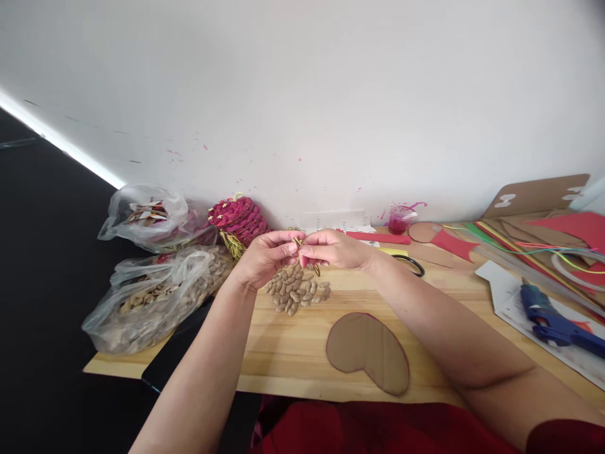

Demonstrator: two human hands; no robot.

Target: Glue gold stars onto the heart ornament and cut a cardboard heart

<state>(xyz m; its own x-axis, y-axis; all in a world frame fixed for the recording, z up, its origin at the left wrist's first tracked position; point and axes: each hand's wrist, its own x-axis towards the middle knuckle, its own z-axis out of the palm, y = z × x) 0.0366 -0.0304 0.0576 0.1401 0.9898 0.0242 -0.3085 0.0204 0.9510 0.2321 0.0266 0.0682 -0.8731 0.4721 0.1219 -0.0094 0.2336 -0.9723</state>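
Note:
Above a heap of unshelled peanuts [293, 290], my left hand [267, 257] and my right hand [333, 249] meet fingertip to fingertip. Both are closed in a pinch on a small, thin gold-coloured strip [297, 242]. Its exact kind is too small to tell, and the fingers hide much of it. A curved gold bit shows just under the right fingers. Nearer me on the wooden table lies a bean-shaped cardboard piece [366, 353] with a dark pinkish edge.
Left stand plastic bags of peanuts [161, 302] and scraps [146, 217], beside a magenta peanut-covered piece [241, 217]. Scissors [416, 265], a cup of magenta liquid [401, 221], a blue glue gun [553, 315] and stacked cardboard [534, 195] lie right. A wall closes the back.

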